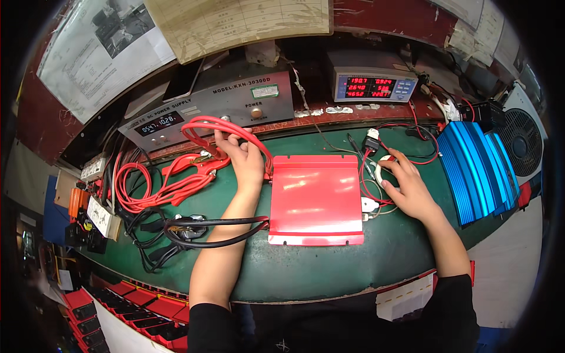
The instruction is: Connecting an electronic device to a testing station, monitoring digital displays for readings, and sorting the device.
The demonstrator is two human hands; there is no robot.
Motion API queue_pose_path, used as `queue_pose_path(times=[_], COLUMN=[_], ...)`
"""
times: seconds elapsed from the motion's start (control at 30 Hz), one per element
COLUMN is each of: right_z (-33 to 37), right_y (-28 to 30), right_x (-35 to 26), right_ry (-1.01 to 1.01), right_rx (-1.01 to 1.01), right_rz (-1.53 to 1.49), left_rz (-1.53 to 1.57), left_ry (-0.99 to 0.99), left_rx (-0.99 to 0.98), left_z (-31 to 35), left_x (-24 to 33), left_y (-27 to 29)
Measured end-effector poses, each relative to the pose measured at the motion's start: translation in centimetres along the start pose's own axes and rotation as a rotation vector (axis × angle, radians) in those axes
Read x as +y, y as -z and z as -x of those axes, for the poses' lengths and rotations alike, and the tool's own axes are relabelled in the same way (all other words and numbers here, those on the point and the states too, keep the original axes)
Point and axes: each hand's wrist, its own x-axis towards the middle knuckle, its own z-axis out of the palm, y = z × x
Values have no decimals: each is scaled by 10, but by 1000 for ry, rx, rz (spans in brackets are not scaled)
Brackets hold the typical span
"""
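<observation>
Head view: the red metal case (316, 200) lies flat near the middle of the green bench top (329, 270), between the two hands. The left hand (248, 165), fingers curled, is at the looped red cables (250, 136); whether it grips them cannot be told. The right hand (409, 185) is bent with thumb and forefinger apart, beside the case's right-hand leads; a firm hold cannot be confirmed. The case appears rigid and probably fairly heavy, its glossy skin likely slippery; both side walls, away from the cable exits, look the sounder hold. The thick red cables and black cables (235, 220) should bend stiffly and drag; the white plug (369, 205) looks more easily damaged. The case's slotted end flanges may be sharp. Bench surface shows between case and front edge; the blue finned housings (471, 170) limit the right, red clamps (188, 165) the left.
</observation>
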Motion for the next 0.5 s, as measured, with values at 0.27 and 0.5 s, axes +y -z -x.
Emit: queue_pose_path(times=[0.27,0.5], right_z=[1,1], right_y=[-1,-2], right_x=[2,2], right_ry=[2,-6], right_rx=[0,-4], right_rz=[10,14], left_rz=[-28,-35], left_ry=[-16,-2], left_rx=[-38,-47], left_z=[-4,0], left_x=[4,12], left_y=[2,-1])
